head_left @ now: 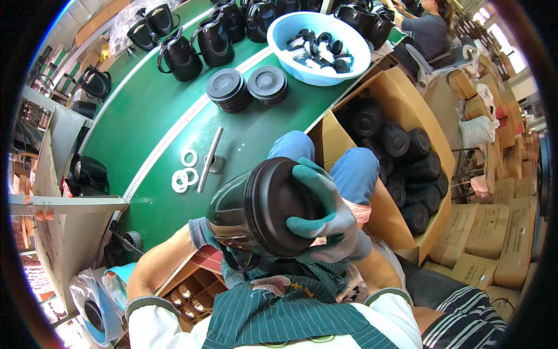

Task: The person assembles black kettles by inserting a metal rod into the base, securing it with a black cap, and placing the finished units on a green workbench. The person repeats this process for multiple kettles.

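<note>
Black jug body (250, 212) in my lap, centre frame, base disc on | right hand (322, 215) clenched over the base | left hand (203, 232) grasping the jug's side underneath | finished jugs (195, 46) upper left, spare discs (247, 87) stacked | belt edge close, open green belt (145, 128) ahead

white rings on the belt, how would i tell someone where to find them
Start at the green belt running up the left. Near its lower end lies a grey metal rod; the white rings lie flat just left of it. They are the only small white open circles there, unlike the stacked black lids farther up.
</note>
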A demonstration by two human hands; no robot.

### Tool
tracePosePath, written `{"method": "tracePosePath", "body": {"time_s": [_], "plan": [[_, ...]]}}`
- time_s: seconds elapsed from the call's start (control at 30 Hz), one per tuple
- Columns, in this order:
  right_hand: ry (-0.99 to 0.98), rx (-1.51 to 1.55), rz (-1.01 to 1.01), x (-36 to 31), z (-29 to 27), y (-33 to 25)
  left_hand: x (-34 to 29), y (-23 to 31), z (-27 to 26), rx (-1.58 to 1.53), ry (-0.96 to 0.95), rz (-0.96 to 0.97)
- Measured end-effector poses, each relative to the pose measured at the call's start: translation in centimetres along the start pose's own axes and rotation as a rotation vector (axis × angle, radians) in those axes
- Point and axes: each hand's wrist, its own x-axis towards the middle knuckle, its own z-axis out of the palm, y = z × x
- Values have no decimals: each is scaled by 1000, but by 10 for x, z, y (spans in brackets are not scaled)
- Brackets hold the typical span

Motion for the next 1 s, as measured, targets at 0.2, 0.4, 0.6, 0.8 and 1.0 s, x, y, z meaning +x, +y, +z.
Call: {"method": "tracePosePath", "body": {"time_s": [0.2,0.4,0.6,0.8,1.0], "plan": [[8,-115,17,-27,-13,-7,11,9,-5,-73,-99,-76],[-3,-152,91,-28,-25,-24,7,1,-26,-153,-38,-92],[-10,-445,217,-34,-23,-25,-26,-34,-69,-125,238,21],[120,28,591,-51,-25,3,1,72,-28,1072,713,202],[379,526,841,-99,-11,53,16,122,0,1695,422,722]]}}
